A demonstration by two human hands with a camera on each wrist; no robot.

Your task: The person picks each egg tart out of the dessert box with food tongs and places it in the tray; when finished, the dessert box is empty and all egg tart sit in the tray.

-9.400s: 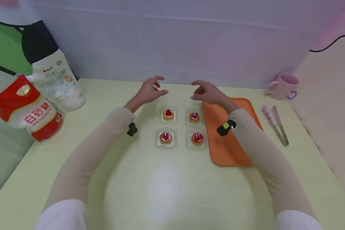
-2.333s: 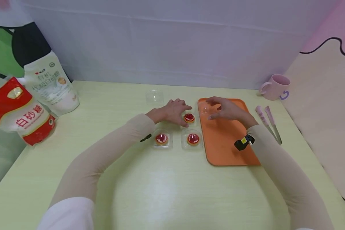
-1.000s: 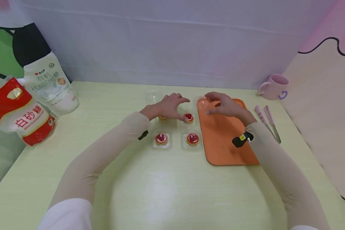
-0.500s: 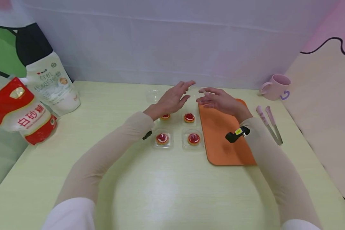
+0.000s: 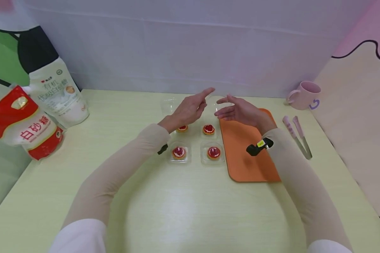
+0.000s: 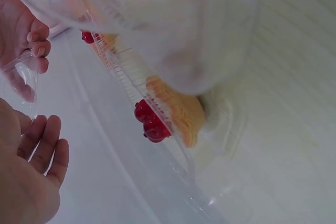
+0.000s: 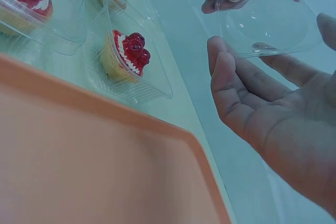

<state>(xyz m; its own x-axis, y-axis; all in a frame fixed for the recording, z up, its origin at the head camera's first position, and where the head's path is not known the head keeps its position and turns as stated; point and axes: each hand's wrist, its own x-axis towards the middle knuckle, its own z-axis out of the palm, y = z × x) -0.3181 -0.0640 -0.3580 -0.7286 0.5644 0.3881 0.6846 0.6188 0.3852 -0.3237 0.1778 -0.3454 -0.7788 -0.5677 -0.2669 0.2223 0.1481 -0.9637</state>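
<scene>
Above the far side of the table, my left hand (image 5: 189, 108) pinches a clear plastic lid (image 7: 268, 24) at its edge, index finger stretched out. My right hand (image 5: 242, 113) holds the opposite edge, thumb at one side and fingers beneath, as the right wrist view shows. Just below the hands, a red berry tart (image 5: 208, 129) sits in a clear container. A second tart (image 5: 182, 128) is partly hidden behind my left wrist. Closer to me are a near left tart (image 5: 178, 153) and a near right tart (image 5: 214, 153), each in clear plastic.
Under my right forearm lies an orange tray (image 5: 250, 168), right beside the tarts. Tongs (image 5: 297, 137) and a pink mug (image 5: 305, 95) are at the right. A clear lid (image 5: 169, 105) stands behind my left wrist. Sugar bags (image 5: 39, 123) stand at the left.
Since one second ago both hands have risen toward the back, away from the far right tart, now with the lid between them. In the last half second the right hand has turned slightly.
</scene>
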